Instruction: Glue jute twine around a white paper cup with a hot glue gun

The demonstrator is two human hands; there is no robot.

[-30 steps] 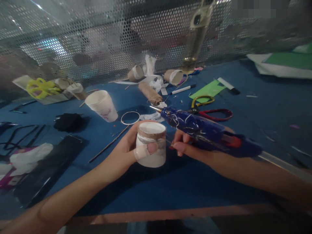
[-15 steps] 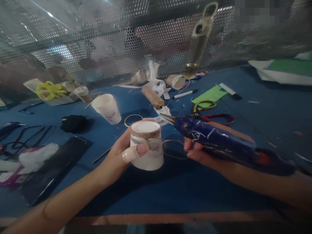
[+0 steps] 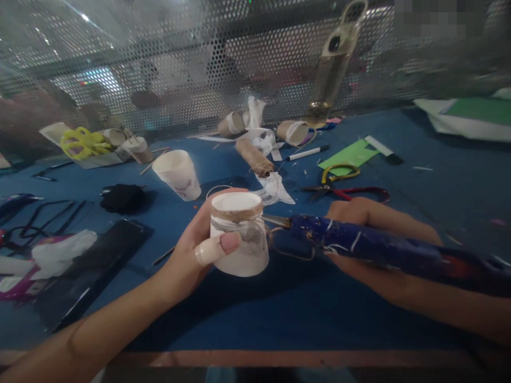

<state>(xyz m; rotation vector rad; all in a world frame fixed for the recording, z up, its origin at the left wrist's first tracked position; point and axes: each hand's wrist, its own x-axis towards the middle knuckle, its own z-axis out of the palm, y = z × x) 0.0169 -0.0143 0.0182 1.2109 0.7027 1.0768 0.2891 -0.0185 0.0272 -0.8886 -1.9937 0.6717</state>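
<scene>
My left hand (image 3: 199, 239), with a bandage on its thumb, is closed around a white paper cup (image 3: 243, 255). Brown twine (image 3: 237, 214) is wound just under the cup's rim, and a loose length of it loops off to the right. My right hand (image 3: 367, 223) grips a blue hot glue gun (image 3: 371, 242), whose body hides part of the fingers. The metal nozzle points left and is right at the cup's twine-wound side; whether it touches, I cannot tell.
Behind the cup lie a twine roll (image 3: 255, 157), scissors (image 3: 339, 183) and a marker (image 3: 307, 153). Stacked paper cups (image 3: 178, 175) stand to the left, near a black pouch (image 3: 122, 198). A bottle (image 3: 329, 74) stands at the back by the perforated metal screen (image 3: 187, 69).
The glue gun's nozzle has come down from above and behind the cup to its right side. My right fingers have left the loose twine and gone round the gun. The cup has shifted slightly left.
</scene>
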